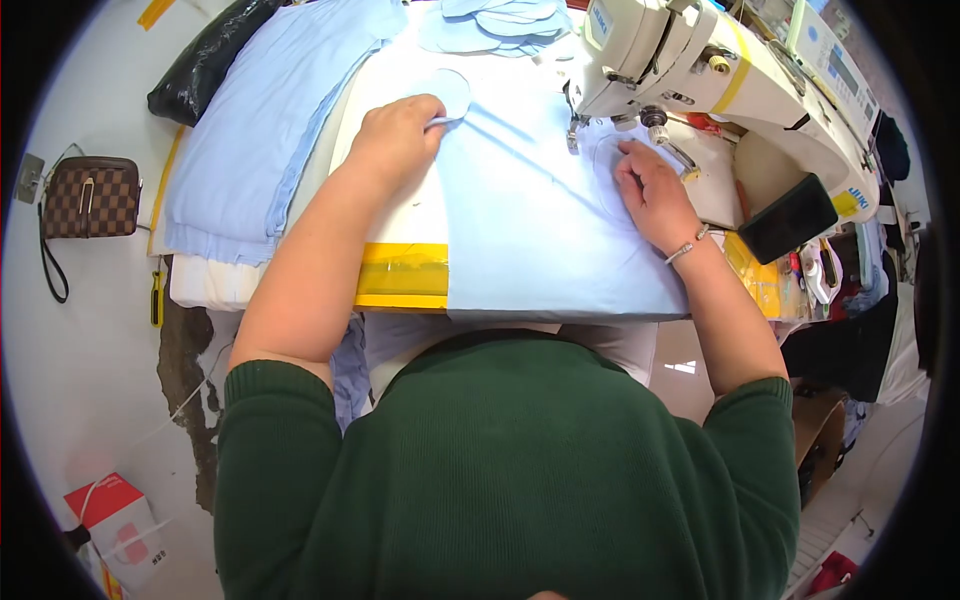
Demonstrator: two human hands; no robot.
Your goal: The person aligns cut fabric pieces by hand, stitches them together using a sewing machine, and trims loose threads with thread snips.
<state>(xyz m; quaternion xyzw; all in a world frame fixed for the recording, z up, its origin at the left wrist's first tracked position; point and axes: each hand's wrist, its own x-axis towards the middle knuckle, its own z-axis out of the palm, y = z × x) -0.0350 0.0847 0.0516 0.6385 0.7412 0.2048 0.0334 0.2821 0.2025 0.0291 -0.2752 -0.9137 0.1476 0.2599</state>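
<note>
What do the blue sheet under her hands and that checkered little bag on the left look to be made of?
The blue sheet looks like thin woven cloth, probably cotton or a blend: matte, lying flat with soft creases under the left hand and right hand. The checkered bag seems leather or coated canvas, with a slight sheen, a stiff shape and a metal clasp; which of the two is unclear.

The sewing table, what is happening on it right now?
A person in a green sweater sits at a sewing machine. The left hand pinches a small rounded fabric piece on the light blue cloth. The right hand presses the cloth flat just beside the needle. More blue fabric is stacked at the left.
</note>
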